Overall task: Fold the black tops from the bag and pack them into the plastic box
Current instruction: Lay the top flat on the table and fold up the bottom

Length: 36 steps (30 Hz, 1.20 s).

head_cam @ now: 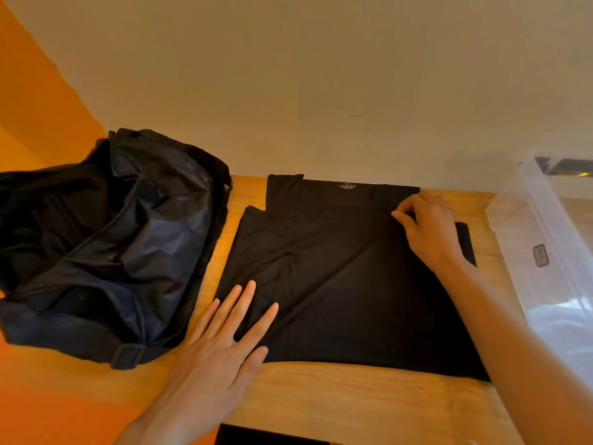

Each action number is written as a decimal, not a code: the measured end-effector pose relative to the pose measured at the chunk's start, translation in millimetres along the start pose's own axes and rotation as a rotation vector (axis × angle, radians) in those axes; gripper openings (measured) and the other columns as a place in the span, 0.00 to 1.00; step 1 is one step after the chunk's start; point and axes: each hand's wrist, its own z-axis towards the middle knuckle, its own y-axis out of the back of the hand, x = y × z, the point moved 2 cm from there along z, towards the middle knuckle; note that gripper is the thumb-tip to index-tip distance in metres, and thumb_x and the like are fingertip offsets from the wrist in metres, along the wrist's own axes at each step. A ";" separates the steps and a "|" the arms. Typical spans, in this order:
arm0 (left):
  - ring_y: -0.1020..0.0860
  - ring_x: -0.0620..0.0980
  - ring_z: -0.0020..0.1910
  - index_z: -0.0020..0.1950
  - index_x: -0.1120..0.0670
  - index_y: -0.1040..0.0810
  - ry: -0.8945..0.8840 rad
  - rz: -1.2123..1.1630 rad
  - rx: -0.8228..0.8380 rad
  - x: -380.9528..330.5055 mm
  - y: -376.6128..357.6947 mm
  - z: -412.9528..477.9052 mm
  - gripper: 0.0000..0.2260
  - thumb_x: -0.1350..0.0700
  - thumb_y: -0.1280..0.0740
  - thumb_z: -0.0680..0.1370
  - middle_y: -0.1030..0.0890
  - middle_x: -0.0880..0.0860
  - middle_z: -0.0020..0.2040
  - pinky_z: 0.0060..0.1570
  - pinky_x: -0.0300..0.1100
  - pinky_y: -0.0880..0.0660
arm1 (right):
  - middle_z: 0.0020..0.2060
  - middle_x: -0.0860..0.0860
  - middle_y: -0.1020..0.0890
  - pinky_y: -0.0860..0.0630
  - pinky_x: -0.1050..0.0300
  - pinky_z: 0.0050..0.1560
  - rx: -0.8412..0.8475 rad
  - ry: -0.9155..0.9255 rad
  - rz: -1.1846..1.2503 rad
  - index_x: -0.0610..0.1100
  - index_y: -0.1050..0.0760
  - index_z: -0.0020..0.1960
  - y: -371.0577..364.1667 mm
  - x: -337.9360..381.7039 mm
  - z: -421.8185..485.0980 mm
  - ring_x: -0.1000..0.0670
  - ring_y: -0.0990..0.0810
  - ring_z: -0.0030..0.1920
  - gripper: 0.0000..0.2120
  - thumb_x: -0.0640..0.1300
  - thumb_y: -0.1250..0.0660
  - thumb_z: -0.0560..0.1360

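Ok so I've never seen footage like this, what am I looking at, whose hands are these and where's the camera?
No machine here: a person wears a wide-angle camera on the head, looking forward and down, so this single picture shows their own two hands over a wooden table. A black top lies spread in the middle, partly folded. The left hand rests flat on its near left part, fingers straight. The right hand pinches the fabric near the far right corner. A crumpled black bag sits to the left; a clear plastic box stands at the right.

One black top [337, 284], one bag [106, 239], one plastic box [545, 220], two hands [218, 345] [430, 232].
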 end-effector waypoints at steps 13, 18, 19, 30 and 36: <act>0.65 0.46 0.81 0.83 0.41 0.61 0.133 -0.198 -0.165 -2.1 42.9 109.4 0.30 0.33 0.63 0.82 0.63 0.46 0.84 0.79 0.45 0.62 | 0.83 0.48 0.52 0.61 0.47 0.81 0.191 -0.212 -0.200 0.50 0.55 0.84 25.7 8.9 -86.4 0.49 0.60 0.82 0.33 0.63 0.64 0.82; 0.61 0.46 0.82 0.84 0.48 0.61 0.165 -0.024 -0.090 26.6 19.0 137.5 0.37 0.31 0.69 0.78 0.59 0.49 0.84 0.79 0.45 0.61 | 0.82 0.52 0.62 0.66 0.46 0.80 0.248 -0.248 -0.313 0.53 0.63 0.82 20.0 -19.8 -95.2 0.52 0.69 0.80 0.34 0.64 0.74 0.79; 0.61 0.45 0.82 0.84 0.48 0.59 0.159 -0.033 -0.088 30.7 17.2 133.4 0.39 0.30 0.70 0.77 0.59 0.49 0.84 0.79 0.44 0.62 | 0.82 0.53 0.62 0.65 0.47 0.80 0.250 -0.249 -0.320 0.53 0.64 0.82 21.0 -22.0 -94.8 0.52 0.69 0.80 0.35 0.65 0.75 0.78; 0.62 0.54 0.82 0.84 0.44 0.57 0.143 -0.087 -0.171 -28.6 40.9 110.0 0.36 0.29 0.63 0.79 0.60 0.51 0.84 0.81 0.56 0.58 | 0.82 0.48 0.60 0.68 0.45 0.79 0.274 -0.060 -0.339 0.55 0.64 0.82 7.7 53.0 -88.6 0.46 0.66 0.81 0.33 0.67 0.67 0.81; 0.61 0.52 0.83 0.83 0.44 0.60 0.247 -0.045 -0.126 -10.4 8.9 82.6 0.38 0.26 0.66 0.78 0.58 0.51 0.84 0.81 0.55 0.55 | 0.82 0.52 0.63 0.64 0.43 0.80 0.323 -0.093 -0.381 0.59 0.65 0.81 -6.1 29.5 -78.8 0.50 0.67 0.80 0.33 0.70 0.68 0.79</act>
